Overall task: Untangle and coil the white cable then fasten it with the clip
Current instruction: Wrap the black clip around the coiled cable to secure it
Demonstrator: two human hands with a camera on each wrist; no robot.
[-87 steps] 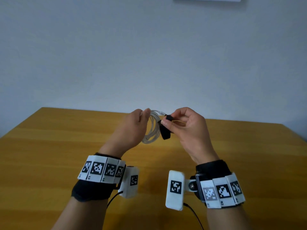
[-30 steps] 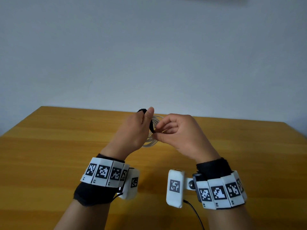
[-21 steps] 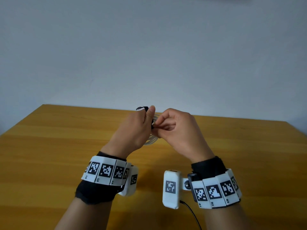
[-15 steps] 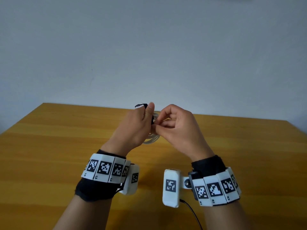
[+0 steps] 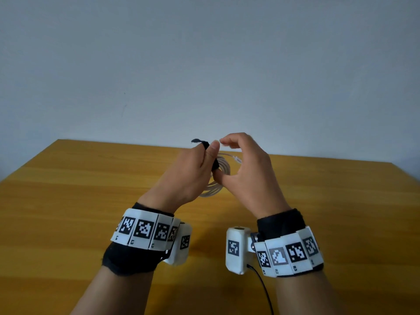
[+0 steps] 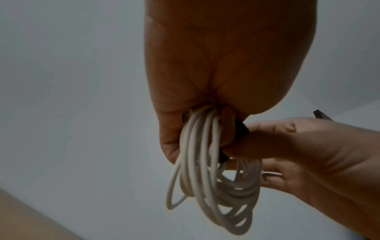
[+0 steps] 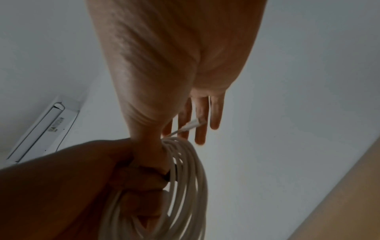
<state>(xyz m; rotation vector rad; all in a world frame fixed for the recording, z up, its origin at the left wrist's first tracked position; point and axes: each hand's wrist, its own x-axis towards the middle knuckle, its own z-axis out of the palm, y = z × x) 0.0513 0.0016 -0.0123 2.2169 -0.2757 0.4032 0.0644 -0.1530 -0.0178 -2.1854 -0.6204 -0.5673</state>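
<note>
Both hands are up over the table [image 5: 91, 212]. My left hand [image 5: 181, 176] squeezes the white cable [image 6: 207, 178] coil and the black clip [image 5: 208, 153] so the loops can't spring apart. Just right of it, my right hand [image 5: 247, 173] presses its thumb on the clip, with the other fingers loose and holding nothing, ready to close the clip.

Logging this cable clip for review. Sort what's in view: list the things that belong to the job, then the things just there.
Job:
white cable, coiled
black strap around it
left hand, gripping both
right hand, thumb on the strap

Just there:
wooden table
wrist bands
wall unit
</note>
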